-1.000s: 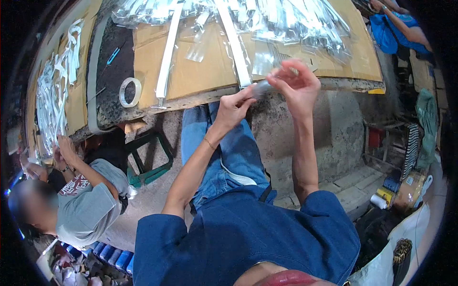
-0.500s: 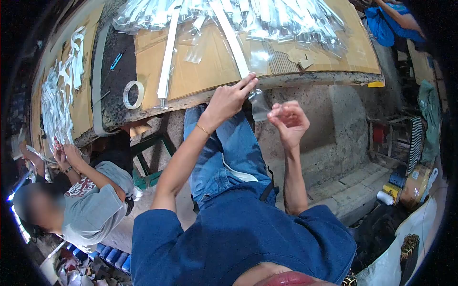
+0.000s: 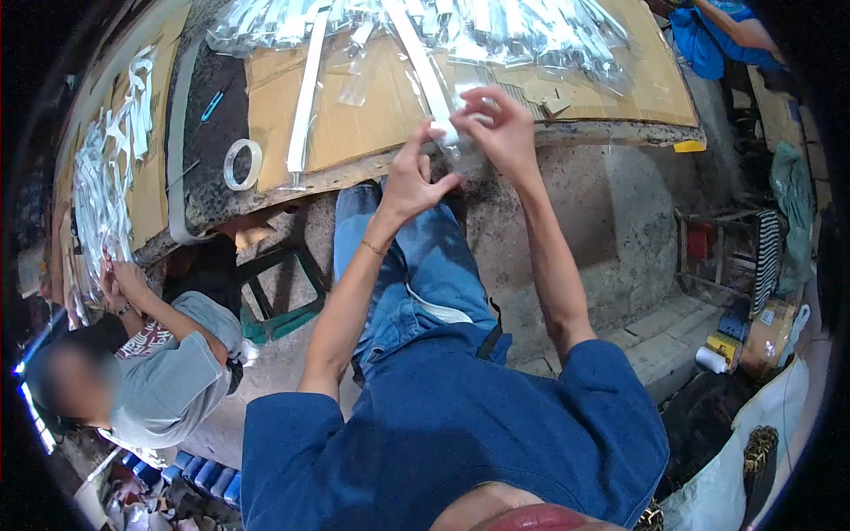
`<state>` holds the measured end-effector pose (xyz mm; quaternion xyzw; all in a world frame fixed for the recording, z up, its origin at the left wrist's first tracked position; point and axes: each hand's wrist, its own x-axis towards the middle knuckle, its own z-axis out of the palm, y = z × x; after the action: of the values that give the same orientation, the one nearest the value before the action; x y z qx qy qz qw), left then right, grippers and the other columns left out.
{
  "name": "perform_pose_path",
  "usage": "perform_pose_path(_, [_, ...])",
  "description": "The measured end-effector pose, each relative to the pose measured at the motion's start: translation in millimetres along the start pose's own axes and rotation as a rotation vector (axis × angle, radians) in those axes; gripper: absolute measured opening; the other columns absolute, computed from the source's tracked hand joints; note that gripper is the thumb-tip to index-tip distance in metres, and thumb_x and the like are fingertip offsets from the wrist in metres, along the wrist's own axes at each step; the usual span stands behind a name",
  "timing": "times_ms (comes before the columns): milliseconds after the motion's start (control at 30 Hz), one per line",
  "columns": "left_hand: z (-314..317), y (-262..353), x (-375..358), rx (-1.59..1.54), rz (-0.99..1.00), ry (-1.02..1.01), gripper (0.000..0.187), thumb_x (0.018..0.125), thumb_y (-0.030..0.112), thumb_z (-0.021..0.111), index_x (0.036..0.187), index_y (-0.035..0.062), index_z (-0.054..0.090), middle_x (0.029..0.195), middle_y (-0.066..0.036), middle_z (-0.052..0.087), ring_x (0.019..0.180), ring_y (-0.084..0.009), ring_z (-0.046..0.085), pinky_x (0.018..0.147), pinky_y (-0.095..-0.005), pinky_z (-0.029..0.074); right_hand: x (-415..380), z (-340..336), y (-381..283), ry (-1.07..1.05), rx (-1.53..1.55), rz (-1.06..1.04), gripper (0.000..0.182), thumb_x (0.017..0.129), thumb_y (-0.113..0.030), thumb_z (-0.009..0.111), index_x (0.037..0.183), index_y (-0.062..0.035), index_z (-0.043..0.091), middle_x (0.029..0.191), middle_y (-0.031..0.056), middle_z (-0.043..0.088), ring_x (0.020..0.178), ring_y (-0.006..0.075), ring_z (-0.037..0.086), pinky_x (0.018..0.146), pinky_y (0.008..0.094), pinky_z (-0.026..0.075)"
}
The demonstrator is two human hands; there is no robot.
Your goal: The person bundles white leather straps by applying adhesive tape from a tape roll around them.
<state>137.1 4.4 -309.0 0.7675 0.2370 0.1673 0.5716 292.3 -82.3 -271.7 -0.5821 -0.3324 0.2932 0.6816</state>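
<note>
A white strap (image 3: 414, 55) in a clear plastic sleeve lies on the cardboard, its near end at the table edge. My left hand (image 3: 416, 177) is beside that end, thumb and fingers apart in a curve. My right hand (image 3: 503, 133) is over the right side of the same end, thumb and forefinger pinched on thin clear plastic. The fingers partly cover the strap's end. Another sleeved white strap (image 3: 309, 97) lies to the left, its end at the table edge.
Sleeved straps (image 3: 522, 31) are heaped at the back of the cardboard (image 3: 381, 133). A tape roll (image 3: 243, 165) and a blue cutter (image 3: 212, 106) lie left. A co-worker (image 3: 173, 372) handles white straps (image 3: 106, 186). A green stool frame (image 3: 282, 296) stands below the table.
My right hand has moved up and left from beyond the table edge to the strap's end. My left hand has shifted slightly down and left, and its fingers have spread from the strap.
</note>
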Motion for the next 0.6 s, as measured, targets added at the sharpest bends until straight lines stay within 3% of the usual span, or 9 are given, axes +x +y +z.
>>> perform_pose_path(33, [1,-1,-2,-0.037,0.050,0.129,0.085,0.068,0.021,0.083,0.139,0.0009,0.041,0.121,-0.015,0.056,0.081,-0.0249,0.056,0.076,-0.0335,0.049,14,3,2,-0.019,-0.060,-0.014,0.029,0.079,0.006,0.071,0.107,-0.0005,0.063,0.093,0.0052,0.063,0.089,0.0145,0.067,0.077,0.0261,0.056])
perform_pose_path(67, [-2,-3,-1,-0.040,0.049,0.135,0.085,0.068,0.021,0.083,0.139,0.0009,0.041,0.121,-0.015,0.056,0.081,-0.0249,0.056,0.076,-0.0335,0.049,27,6,5,-0.037,-0.119,-0.027,0.028,0.080,0.005,0.071,0.106,-0.0004,0.064,0.093,0.0051,0.063,0.088,0.0146,0.067,0.077,0.0257,0.056])
perform_pose_path(133, [-14,-4,9,0.178,0.414,0.418,0.074,0.071,0.023,0.080,0.133,-0.0003,0.046,0.120,-0.015,0.057,0.097,-0.0281,0.055,0.088,-0.0372,0.046,48,9,19,-0.049,-0.137,-0.054,0.029,0.080,0.004,0.071,0.107,-0.0009,0.064,0.092,0.0047,0.063,0.087,0.0141,0.067,0.076,0.0252,0.056])
perform_pose_path(167, [-23,-3,17,0.310,0.555,0.413,0.057,0.075,0.023,0.075,0.124,0.0034,0.055,0.121,-0.014,0.058,0.110,-0.0319,0.053,0.095,-0.0412,0.043,56,10,27,-0.055,-0.152,-0.083,0.029,0.080,0.003,0.071,0.108,-0.0014,0.065,0.092,0.0042,0.063,0.085,0.0135,0.067,0.075,0.0248,0.056])
perform_pose_path(267, [-35,-4,46,0.528,0.656,0.244,0.043,0.077,0.022,0.072,0.116,0.0069,0.062,0.124,-0.012,0.058,0.119,-0.0326,0.050,0.099,-0.0445,0.040,73,9,47,-0.030,-0.205,-0.092,0.031,0.080,0.000,0.072,0.110,-0.0022,0.066,0.090,0.0033,0.063,0.083,0.0128,0.067,0.073,0.0246,0.055])
perform_pose_path(300, [-33,-7,52,0.536,0.637,0.204,0.031,0.081,0.021,0.067,0.110,0.0096,0.066,0.123,-0.009,0.060,0.121,-0.0299,0.050,0.102,-0.0443,0.039,75,8,50,0.001,-0.250,-0.086,0.030,0.080,-0.002,0.071,0.109,-0.0023,0.067,0.090,0.0039,0.064,0.083,0.0129,0.068,0.072,0.0253,0.055])
perform_pose_path(600, [-23,-27,60,0.655,0.563,0.159,0.025,0.084,0.023,0.068,0.104,0.0094,0.070,0.121,-0.006,0.063,0.122,-0.0263,0.052,0.102,-0.0427,0.039,73,2,65,0.058,-0.340,-0.106,0.031,0.079,-0.006,0.071,0.110,-0.0031,0.068,0.092,0.0081,0.068,0.083,0.0154,0.069,0.072,0.0277,0.056])
